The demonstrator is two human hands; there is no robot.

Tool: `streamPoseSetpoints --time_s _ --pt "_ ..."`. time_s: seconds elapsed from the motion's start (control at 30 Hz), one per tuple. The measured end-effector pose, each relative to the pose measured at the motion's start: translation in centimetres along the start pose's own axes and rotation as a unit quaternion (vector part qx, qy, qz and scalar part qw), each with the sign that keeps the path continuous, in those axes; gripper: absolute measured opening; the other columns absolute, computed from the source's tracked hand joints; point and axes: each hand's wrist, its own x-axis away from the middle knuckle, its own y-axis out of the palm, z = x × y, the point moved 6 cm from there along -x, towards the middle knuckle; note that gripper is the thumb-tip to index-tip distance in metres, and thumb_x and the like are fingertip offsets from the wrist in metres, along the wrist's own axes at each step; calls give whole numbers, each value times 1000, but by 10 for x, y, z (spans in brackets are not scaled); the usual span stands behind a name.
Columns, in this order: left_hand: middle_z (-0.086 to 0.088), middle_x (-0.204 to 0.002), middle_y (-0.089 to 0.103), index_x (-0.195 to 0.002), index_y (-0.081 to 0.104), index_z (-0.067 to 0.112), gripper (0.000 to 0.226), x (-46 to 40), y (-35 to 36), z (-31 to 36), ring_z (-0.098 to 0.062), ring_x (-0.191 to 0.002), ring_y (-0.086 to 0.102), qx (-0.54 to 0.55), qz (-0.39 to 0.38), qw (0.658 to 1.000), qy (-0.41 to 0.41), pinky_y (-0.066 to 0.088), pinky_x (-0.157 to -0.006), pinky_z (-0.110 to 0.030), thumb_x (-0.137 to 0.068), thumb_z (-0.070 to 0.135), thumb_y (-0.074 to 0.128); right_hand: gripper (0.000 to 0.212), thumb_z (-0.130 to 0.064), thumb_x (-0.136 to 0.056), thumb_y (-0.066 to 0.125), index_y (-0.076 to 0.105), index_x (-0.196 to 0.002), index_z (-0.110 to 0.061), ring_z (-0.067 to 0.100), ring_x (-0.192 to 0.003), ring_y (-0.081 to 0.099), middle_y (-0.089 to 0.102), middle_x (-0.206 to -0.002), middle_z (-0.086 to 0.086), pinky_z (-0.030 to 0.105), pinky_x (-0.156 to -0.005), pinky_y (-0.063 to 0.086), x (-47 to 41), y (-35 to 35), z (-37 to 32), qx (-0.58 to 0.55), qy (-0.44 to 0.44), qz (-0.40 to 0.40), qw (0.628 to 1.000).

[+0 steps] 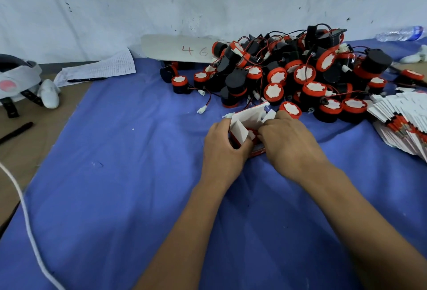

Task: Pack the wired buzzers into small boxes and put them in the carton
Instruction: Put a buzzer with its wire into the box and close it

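Observation:
A small red and white box [248, 119] with its flaps open sits on the blue cloth [120, 174] in front of me. My left hand [223, 148] grips its left side, thumb on a white flap. My right hand [288, 144] holds the right side, fingers curled at the opening, where a red and white buzzer [251, 133] shows inside. Behind lies a big pile of black and red wired buzzers [288, 70] with thin red and black leads and white plugs. The carton is not in view.
A stack of flat, unfolded small boxes [402, 121] fans out at the right. A white board marked 46 [178, 49] leans at the wall. Papers with a pen [97, 70], a headset [16, 81], a marker [16, 131] and a white cable [27, 220] lie at the left. A water bottle [402, 33] lies far right.

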Motion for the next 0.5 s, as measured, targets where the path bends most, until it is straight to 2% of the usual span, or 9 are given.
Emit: streamPoseSetpoints --time_s 0.1,0.17,0.27,0.33,0.43,0.5 --pt "2 -103 62 -118 64 16 34 -1 2 -1 -13 -87 55 -1 -5 1000 -1 45 -70 -22 -90 33 74 15 -19 -99 52 63 -98 -30 16 -99 37 64 -101 -10 33 -91 31 2 -4 -2 31 -14 -18 999" --pt "3 -101 61 -111 62 19 29 -2 2 -2 -11 -84 53 -7 -4 1000 -5 42 -67 -16 -89 34 75 17 -34 -105 46 61 -97 -32 17 -106 39 63 -103 -13 39 -97 25 4 -4 -2 35 -23 -40 998" --pt "6 -92 58 -98 54 25 26 -3 1 -1 -7 -77 51 0 3 1000 -6 38 -62 -11 -88 35 75 39 -51 -107 30 65 -101 -33 16 -109 36 60 -105 -15 41 -93 15 9 1 3 19 -25 -91 995" --pt "11 -87 56 -96 52 27 26 -2 0 -1 -5 -74 51 9 8 1000 -4 38 -61 -9 -87 33 76 42 -56 -105 29 66 -105 -35 15 -108 34 59 -105 -16 42 -93 13 10 1 4 25 -35 -108 993" --pt "17 -88 62 -104 55 30 28 -1 -1 -1 -5 -74 59 41 10 999 -7 43 -59 -11 -86 38 76 29 -44 -106 40 66 -105 -30 16 -104 36 58 -98 -10 42 -93 19 3 -2 5 36 -40 -101 993" --pt "18 -92 65 -113 55 30 37 1 -4 -1 -4 -77 64 71 17 997 -7 48 -59 -14 -84 42 74 22 -34 -106 46 67 -107 -27 19 -100 44 56 -92 -7 39 -90 27 -4 -9 5 41 -42 -77 995"
